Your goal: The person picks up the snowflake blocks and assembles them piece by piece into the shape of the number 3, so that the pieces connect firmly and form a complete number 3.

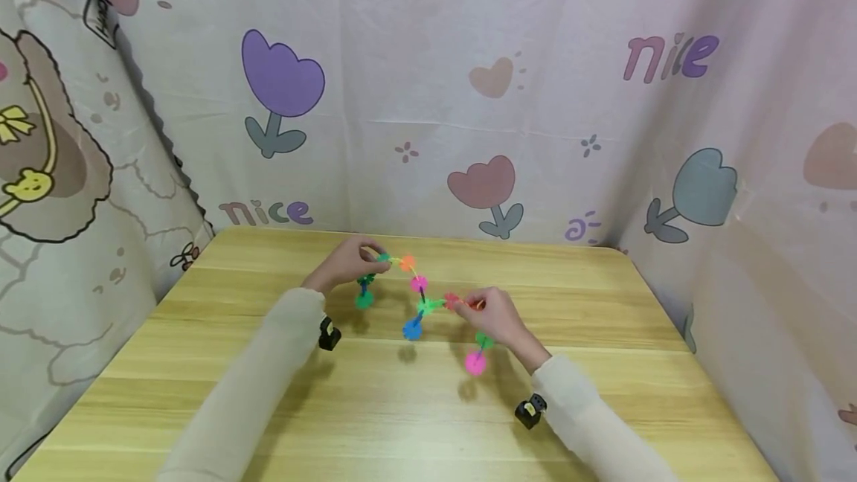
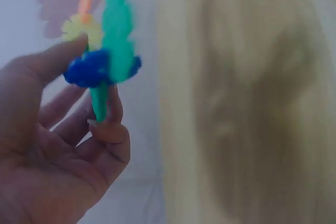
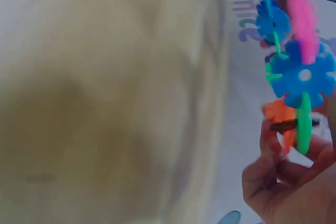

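A chain of interlocking notched plastic discs [image 1: 419, 284] in several colours is held up over the table between both hands. My left hand [image 1: 351, 262] pinches its far-left end. From that end a green disc [image 1: 364, 299] hangs down; the left wrist view shows a blue disc [image 2: 86, 69] and a teal disc [image 2: 118, 35] joined by the fingertips. My right hand [image 1: 495, 315] pinches the other end near a red disc [image 1: 451, 301]. Below it dangles a pink disc [image 1: 475, 363]. From the chain's middle hangs a blue disc [image 1: 412, 329]. Fingers partly cover the gripped discs.
The wood-grain table [image 1: 402, 422] spreads below, with shadows of the hands and chain on it. A printed curtain [image 1: 388, 43] rises behind the table's far edge and along both sides. Each wrist carries a small black camera [image 1: 530, 411].
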Available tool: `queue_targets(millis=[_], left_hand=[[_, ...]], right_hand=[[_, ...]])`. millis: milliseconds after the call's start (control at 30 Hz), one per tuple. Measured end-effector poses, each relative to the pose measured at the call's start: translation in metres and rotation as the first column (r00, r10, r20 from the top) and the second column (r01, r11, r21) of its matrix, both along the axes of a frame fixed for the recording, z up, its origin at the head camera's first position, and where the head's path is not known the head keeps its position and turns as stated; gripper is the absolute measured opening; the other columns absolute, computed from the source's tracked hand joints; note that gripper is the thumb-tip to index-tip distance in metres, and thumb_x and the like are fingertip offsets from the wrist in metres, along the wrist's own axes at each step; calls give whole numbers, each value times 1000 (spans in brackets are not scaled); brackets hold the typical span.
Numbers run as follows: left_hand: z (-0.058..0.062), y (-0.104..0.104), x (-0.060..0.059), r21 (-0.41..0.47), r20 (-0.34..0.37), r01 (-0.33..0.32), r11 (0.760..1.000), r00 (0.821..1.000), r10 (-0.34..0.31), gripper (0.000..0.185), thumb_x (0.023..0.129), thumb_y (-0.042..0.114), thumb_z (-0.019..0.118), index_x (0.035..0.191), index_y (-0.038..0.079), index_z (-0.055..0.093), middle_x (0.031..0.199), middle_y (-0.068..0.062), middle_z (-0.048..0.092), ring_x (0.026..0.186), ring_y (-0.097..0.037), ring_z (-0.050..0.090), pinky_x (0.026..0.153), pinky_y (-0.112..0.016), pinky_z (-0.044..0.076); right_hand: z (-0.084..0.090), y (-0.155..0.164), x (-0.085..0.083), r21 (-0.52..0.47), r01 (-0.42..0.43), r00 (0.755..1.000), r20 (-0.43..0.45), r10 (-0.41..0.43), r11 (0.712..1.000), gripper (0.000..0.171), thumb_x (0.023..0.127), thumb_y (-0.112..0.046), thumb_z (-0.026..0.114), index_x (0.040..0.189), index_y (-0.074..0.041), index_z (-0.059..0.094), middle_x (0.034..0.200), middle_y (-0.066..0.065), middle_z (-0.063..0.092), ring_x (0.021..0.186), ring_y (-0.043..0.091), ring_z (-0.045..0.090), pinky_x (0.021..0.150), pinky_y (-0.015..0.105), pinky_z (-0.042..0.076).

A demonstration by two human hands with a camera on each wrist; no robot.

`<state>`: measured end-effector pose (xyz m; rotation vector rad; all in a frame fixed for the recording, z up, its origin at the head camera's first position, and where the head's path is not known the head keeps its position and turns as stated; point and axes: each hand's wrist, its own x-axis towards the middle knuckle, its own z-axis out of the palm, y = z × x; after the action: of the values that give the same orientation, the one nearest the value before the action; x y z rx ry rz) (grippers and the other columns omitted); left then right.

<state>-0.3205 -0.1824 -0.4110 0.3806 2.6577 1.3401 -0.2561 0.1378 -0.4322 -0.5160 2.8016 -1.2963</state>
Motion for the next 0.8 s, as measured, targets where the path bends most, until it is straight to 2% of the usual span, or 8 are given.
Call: queue_targets(millis=[100,200,267,333,467,533,633,800], left_hand=[[-15,7,-2,24,40,-9,1000,999,8,36,98,25,73,126,4,65,112,-19,72,94,-24,70,80,-35,58],[-28,11,-4,62,82,-12,998,997,7,41,99,20,70,134,1,60,120,-21,70,101,-28,70,86,-38,60],[-35,11,-5,83,93,4,997,996,-12,45,101,18,67,141,-1,54,128,-25,67,112,-34,68,95,-45,59],[-39,10,-6,88,90,22,996,995,-30,49,103,16,64,146,-2,49,135,-27,62,123,-40,63,103,-51,55],[-40,6,-4,51,65,18,999,998,-22,48,104,15,61,147,-2,48,144,-27,56,132,-43,55,107,-54,52],[-38,4,-1,22,73,8,1000,997,-10,48,103,17,62,145,-2,51,142,-27,56,127,-41,58,101,-51,56],[-34,3,1,-21,105,17,1000,994,-14,46,102,19,65,142,-1,54,129,-25,63,108,-34,66,85,-42,61],[-30,12,1,-60,132,52,997,990,-43,39,98,15,70,133,-1,63,108,-19,71,81,-24,68,72,-34,60]], right_hand=[[-13,-2,3,54,-3,1000,-20,4,999,31,96,-21,72,71,-1,74,64,3,66,48,4,38,46,18,30],[-22,-3,7,100,25,999,-32,-22,995,31,95,-19,72,69,-2,74,55,0,62,42,3,37,43,18,28],[-26,-4,9,138,48,999,-23,-45,989,26,95,-20,73,77,-1,74,55,-1,62,42,4,42,42,19,32],[-27,-4,11,171,57,998,4,-58,984,21,95,-22,74,94,-1,74,59,-1,64,44,6,47,43,20,36],[-22,-4,14,237,15,998,50,-28,971,35,96,-27,73,118,0,67,59,-3,60,45,7,45,43,21,32],[-17,-2,16,267,-29,997,83,7,963,39,97,-27,72,123,1,65,55,-4,56,44,7,40,42,20,27],[-7,1,20,290,-98,985,164,52,952,42,98,-22,71,130,4,62,53,-4,53,43,7,42,41,20,29],[2,-1,28,225,-182,945,310,107,957,52,98,-11,68,141,13,51,59,8,65,47,16,64,46,28,55]])
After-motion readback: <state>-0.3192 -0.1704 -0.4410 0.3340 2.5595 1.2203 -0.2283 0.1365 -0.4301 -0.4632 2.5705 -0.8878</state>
